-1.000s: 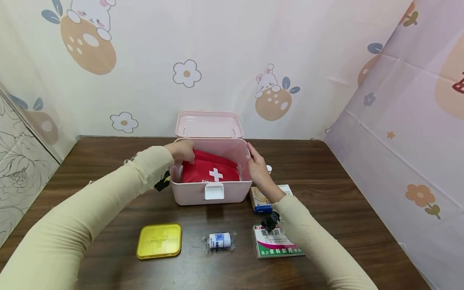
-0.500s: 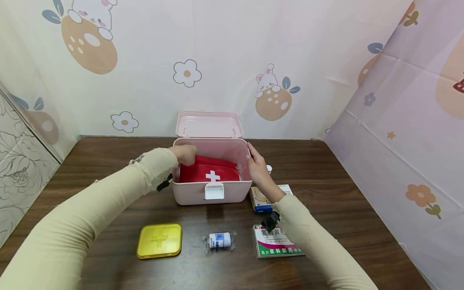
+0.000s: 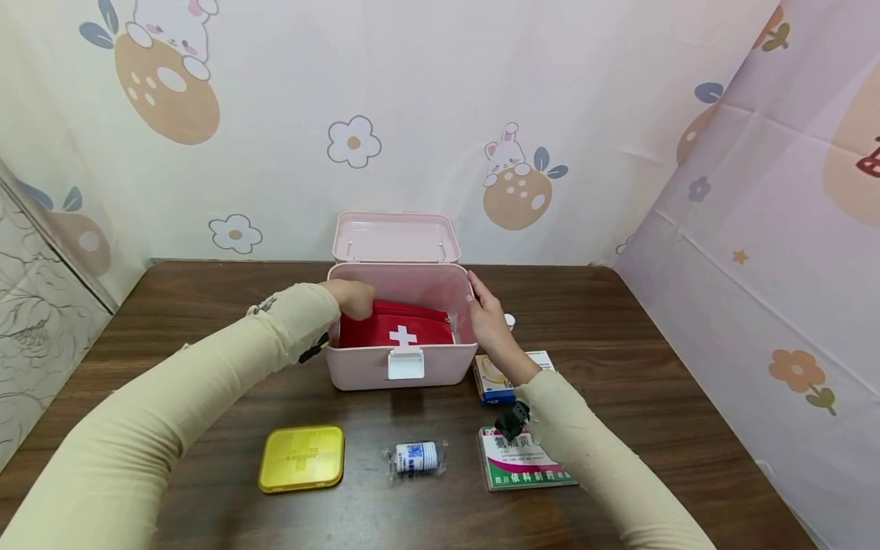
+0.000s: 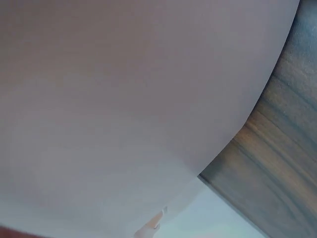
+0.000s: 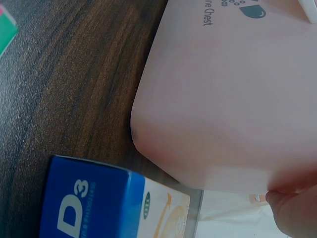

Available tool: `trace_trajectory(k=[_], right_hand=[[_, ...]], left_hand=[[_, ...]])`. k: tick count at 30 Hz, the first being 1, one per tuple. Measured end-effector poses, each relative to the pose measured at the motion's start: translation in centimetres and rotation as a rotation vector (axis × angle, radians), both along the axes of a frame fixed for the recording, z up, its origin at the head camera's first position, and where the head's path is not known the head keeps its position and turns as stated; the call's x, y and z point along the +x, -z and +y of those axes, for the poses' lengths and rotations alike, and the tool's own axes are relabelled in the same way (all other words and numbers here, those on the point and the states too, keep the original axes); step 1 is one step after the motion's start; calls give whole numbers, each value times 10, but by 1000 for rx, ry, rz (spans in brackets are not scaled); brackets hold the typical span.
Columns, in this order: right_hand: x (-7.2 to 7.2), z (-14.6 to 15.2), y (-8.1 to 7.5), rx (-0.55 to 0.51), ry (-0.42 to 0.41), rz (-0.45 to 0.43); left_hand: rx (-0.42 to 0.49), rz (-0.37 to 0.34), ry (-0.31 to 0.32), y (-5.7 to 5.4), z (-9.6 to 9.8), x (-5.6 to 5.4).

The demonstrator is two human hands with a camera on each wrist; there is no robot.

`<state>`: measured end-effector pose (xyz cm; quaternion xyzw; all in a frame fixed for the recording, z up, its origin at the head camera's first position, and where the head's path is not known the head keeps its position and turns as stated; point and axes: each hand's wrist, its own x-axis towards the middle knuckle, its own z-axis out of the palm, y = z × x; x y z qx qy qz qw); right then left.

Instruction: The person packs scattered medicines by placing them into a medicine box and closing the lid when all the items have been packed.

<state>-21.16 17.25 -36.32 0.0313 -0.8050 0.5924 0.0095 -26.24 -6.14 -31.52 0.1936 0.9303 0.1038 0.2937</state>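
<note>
A pink medicine box stands on the table with its lid raised at the back. Inside lies a red first-aid pouch with a white cross; the front wall hides its lower part. My left hand reaches over the left side of the box and holds the pouch near its upper left corner, fingertips hidden. On the right rim, my right hand grips the wall. The right wrist view shows part of that hand against the box's side. The left wrist view shows mostly the outer wall.
In front of the box lie a yellow case, a plastic-wrapped white roll and a green-and-white medicine box. A blue-and-white carton and a white cap are close to the right arm.
My left hand has moved slightly down and right into the box, and the pouch has sunk lower. The right hand stays on the rim.
</note>
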Motion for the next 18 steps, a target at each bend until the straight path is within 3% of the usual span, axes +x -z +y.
trace_trajectory(k=[5, 7, 8, 14, 15, 18], right_hand=[[-1, -2, -1, 5, -1, 5], [-2, -2, -1, 11, 1, 14], [-2, -3, -1, 13, 1, 19], [-3, -4, -3, 19, 10, 27], [-3, -4, -3, 18, 12, 24], [-4, -4, -2, 15, 18, 16]], left_hand=[[93, -154, -156, -2, -2, 4], [109, -170, -199, -5, -3, 4], [96, -146, -187, -6, -4, 4], [-80, 206, 154, -15, -8, -4], [-85, 239, 197, -15, -9, -5], [-39, 221, 229, -16, -12, -8]])
